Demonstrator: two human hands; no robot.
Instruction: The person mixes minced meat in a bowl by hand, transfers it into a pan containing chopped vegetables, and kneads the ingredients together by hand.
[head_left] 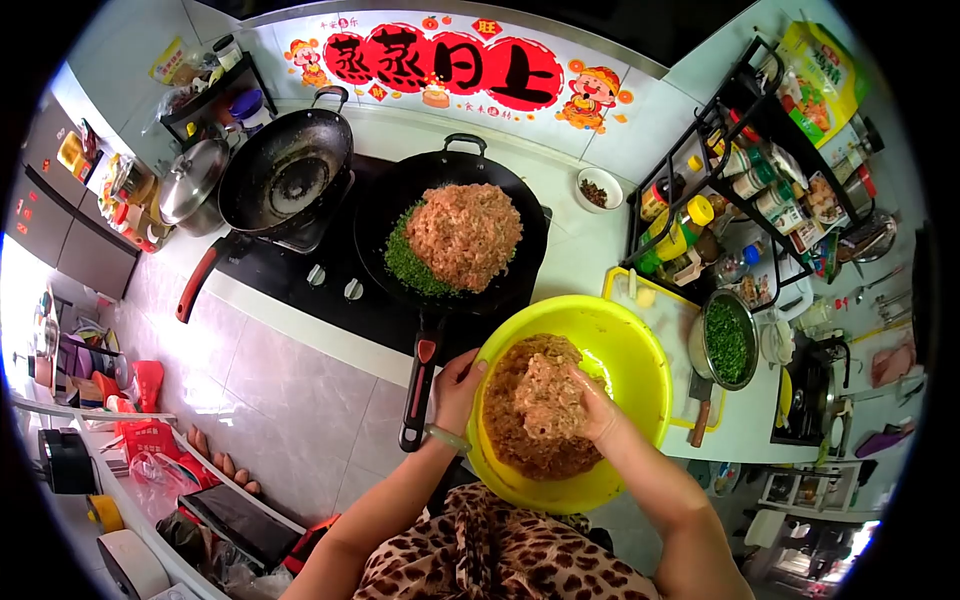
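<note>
Within the right hand (597, 405), a lump of minced meat (548, 388) is cupped by partly closed fingers, which are largely hidden by it. Below the palm, the remaining mixture (535, 462) is contained in the yellow bowl (645, 375); its rim is gripped by the curled left hand (456, 388). Gathering or turning appears to be in progress; steady palm support is called for by the soft mass. Beyond both hands, a meat mound (465, 235) and chopped greens (415, 262) are held in the wok (522, 262).

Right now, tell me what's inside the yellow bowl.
Minced meat and the right hand are in the yellow bowl. The meat hides most fingers and the floor beneath.
</note>
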